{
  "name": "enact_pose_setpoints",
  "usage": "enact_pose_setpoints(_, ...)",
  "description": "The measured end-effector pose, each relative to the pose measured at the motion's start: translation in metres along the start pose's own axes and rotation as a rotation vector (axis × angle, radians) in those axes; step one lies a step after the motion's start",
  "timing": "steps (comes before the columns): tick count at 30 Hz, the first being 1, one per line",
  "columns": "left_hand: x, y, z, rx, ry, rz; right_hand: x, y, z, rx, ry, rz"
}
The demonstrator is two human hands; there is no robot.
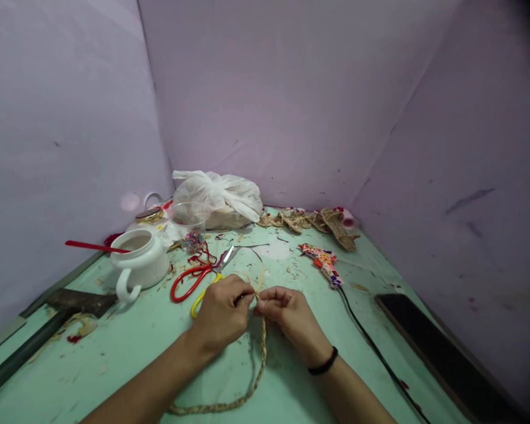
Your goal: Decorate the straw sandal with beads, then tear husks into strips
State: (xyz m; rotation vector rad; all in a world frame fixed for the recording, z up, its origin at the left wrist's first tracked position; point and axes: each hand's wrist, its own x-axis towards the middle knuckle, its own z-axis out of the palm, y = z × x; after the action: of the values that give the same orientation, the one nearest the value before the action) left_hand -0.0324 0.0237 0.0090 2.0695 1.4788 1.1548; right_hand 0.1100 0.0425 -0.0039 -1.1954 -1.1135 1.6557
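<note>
Near the left edge of the green surface [115, 365] a dark cleaver [77, 303] is lying flat. Just beyond it a white pot [141, 262] is standing open with a red stick [95, 246] resting across its rim; what is filling it I cannot tell. Toward the far left corner a clear cup [193, 232] is holding coloured beads, and a knotted plastic bag [218, 197] is sitting behind it, its contents blurred. Red scissors [198, 275] are lying just beyond the left hand [223, 315], which is pinching the top of the straw braid [264, 347] at the middle of the surface. The right hand [287, 315] is closing on the same spot, fingertips meeting. The plaiting is looking well along: a long finished length is curving back to the near edge, while only short loose strands [261, 277] are sticking up unplaited. A patterned glue gun [323, 262] is lying toward the right.
</note>
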Motion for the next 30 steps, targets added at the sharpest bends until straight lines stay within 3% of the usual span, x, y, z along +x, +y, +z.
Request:
enact_pose_setpoints(8,-0.003,-0.002,0.003,0.136,-0.042,0.051,0.0,0.003,0.004,-0.066,0.009,-0.111)
enact_pose_setpoints(15,-0.003,0.0,0.004,0.275,-0.042,-0.099,0.0,0.009,0.012,-0.162,0.074,-0.216)
enact_pose_setpoints(21,-0.002,-0.003,0.005,0.424,-0.131,0.022,0.001,0.013,0.013,-0.292,0.155,-0.221)
enact_pose_setpoints(25,-0.001,-0.007,0.007,0.503,-0.157,0.014,-0.007,0.012,0.01,-0.59,0.255,-0.459)
enact_pose_setpoints(28,-0.003,-0.008,0.009,0.511,-0.193,0.058,-0.01,0.011,0.007,-0.902,0.214,-0.663)
enact_pose_setpoints(30,-0.004,-0.01,0.011,0.513,-0.212,0.109,-0.009,0.011,0.005,-1.007,0.183,-0.681)
